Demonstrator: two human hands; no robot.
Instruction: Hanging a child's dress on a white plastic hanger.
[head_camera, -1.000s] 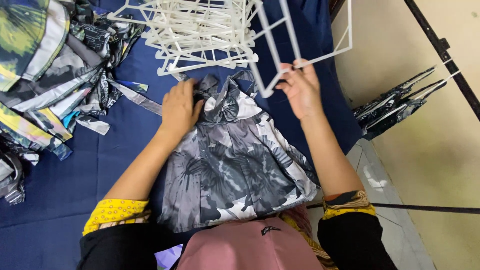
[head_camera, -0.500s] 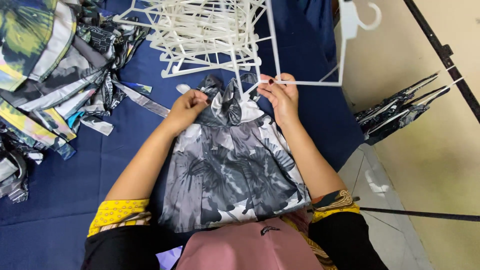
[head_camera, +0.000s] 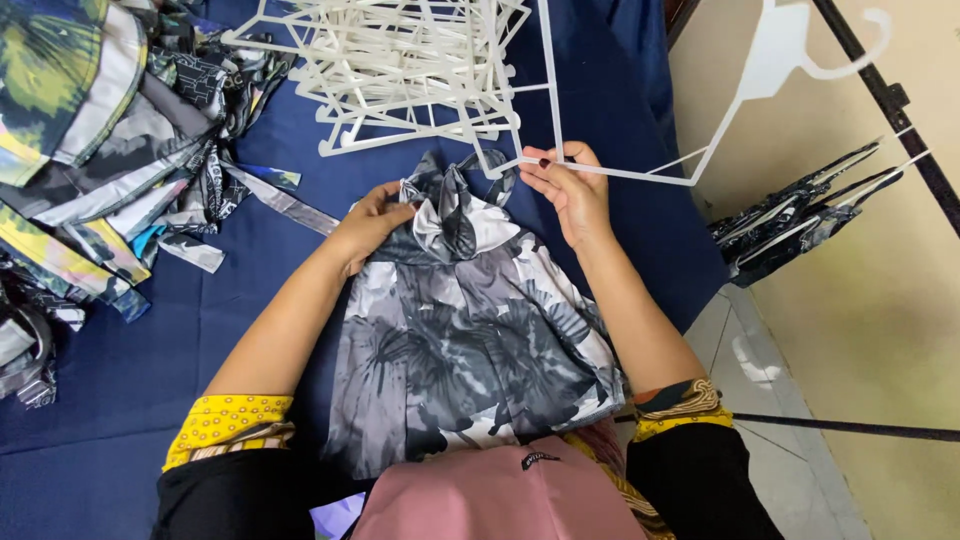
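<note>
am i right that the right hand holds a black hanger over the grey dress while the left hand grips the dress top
Not quite: the head view shows the hanger in the right hand is white, not black. It is over the grey dress, and the left hand grips the dress top.

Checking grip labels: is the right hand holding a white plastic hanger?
Yes, the right hand pinches the bar of a white plastic hanger above the grey printed garment.

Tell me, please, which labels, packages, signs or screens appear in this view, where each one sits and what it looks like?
Small label: at the bottom centre, on the pink cloth nearest the camera, just below the hem of the grey floral garment; a short dark oblong with pale marks too small to make out.
No packages, signs or screens show elsewhere.
</note>
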